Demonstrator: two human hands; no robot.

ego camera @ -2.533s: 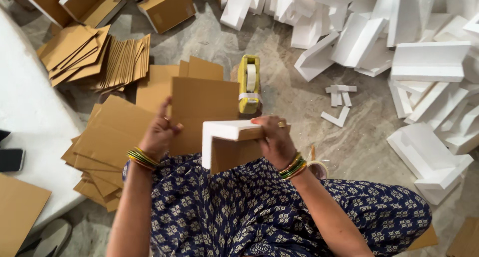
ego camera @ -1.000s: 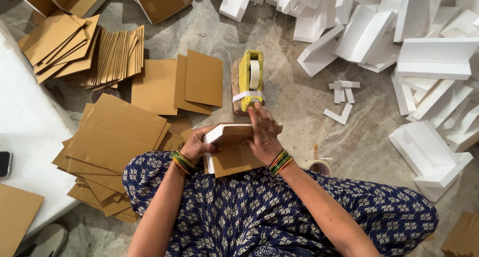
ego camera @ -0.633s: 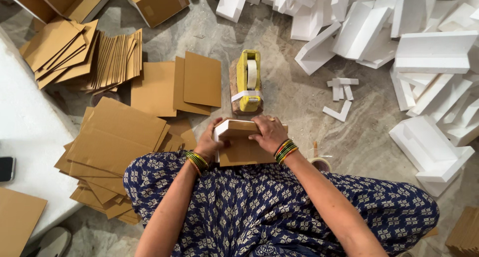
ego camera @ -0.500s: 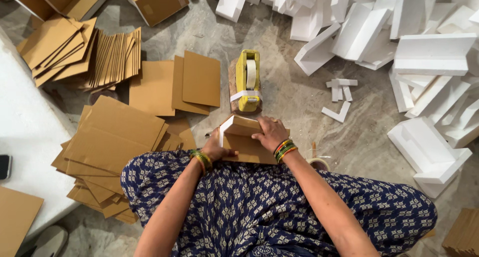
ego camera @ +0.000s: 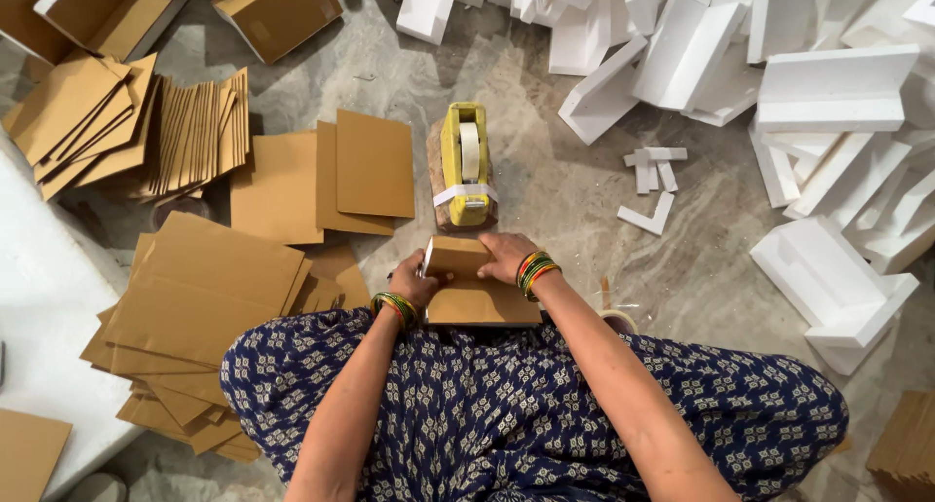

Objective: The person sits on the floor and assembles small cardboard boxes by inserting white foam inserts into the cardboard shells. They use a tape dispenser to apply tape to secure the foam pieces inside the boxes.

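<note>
Foam pieces [ego camera: 828, 93] cover the floor top right. Cardboard sheets [ego camera: 209, 288] piled left, more sheets [ego camera: 370, 166] beyond. Yellow tape dispenser [ego camera: 466, 161] stands just ahead of the hands. Small cardboard box [ego camera: 467, 283] sits at the person's lap edge, centre. Left hand [ego camera: 417, 283] grips box's left side, fingers closed on it; right hand [ego camera: 506, 254] clamps its top right corner.
</note>
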